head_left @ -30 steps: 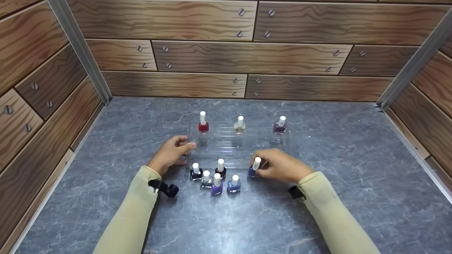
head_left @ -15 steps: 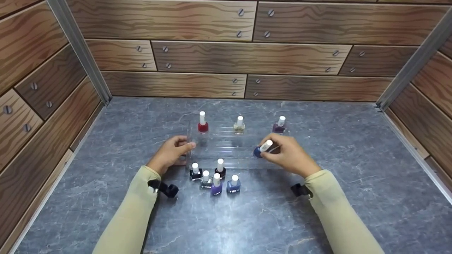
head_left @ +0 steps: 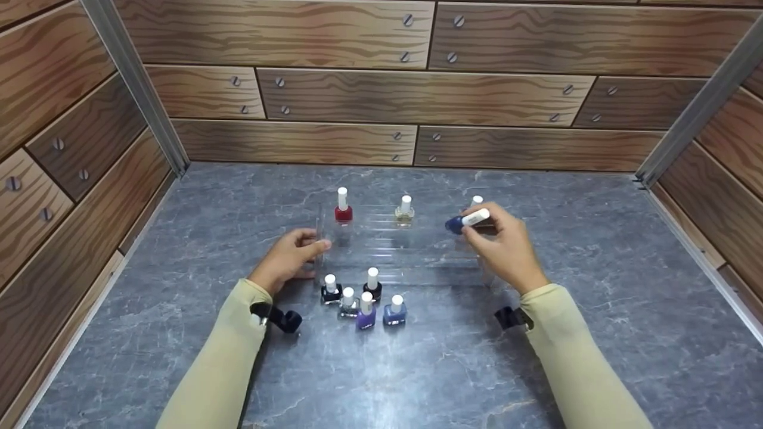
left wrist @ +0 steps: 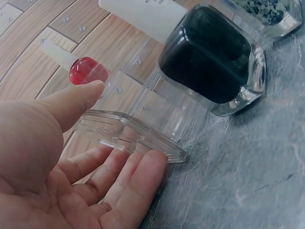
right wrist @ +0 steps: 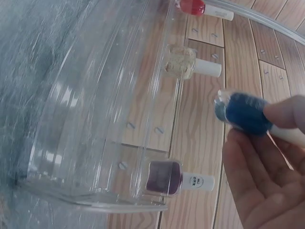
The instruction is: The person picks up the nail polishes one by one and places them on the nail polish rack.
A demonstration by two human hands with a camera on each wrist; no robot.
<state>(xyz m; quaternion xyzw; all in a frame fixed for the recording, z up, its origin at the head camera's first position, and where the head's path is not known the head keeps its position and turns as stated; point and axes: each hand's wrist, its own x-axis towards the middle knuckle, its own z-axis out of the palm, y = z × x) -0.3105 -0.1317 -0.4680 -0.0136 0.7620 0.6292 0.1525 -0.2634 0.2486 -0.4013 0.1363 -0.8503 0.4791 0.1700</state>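
Observation:
My right hand point(head_left: 506, 250) pinches a dark blue nail polish bottle point(right wrist: 245, 113) between thumb and fingers, tilted and held above the right end of a clear tiered rack point(head_left: 393, 260). On the rack's back tier stand a red bottle point(head_left: 343, 214), a pale glittery one point(head_left: 405, 213) and a plum one point(right wrist: 164, 177); the right hand partly covers the plum one in the head view. At the rack's left end, my left hand point(head_left: 289, 259) holds its side panel point(left wrist: 138, 131), thumb near the upper edge and fingers against the outer side.
In front of the rack several white-capped polish bottles stand on the grey marbled table point(head_left: 453, 381): a black one point(head_left: 331, 294), a glitter one point(head_left: 349, 307), a dark one point(head_left: 372, 291), a purple one point(head_left: 366, 319) and a blue-violet one point(head_left: 394, 314). Wood-patterned walls point(head_left: 334, 95) enclose the table.
My right hand has lifted the dark blue bottle from the rack's front right and carried it back and slightly right, tilting it more. The left hand and other bottles have stayed put.

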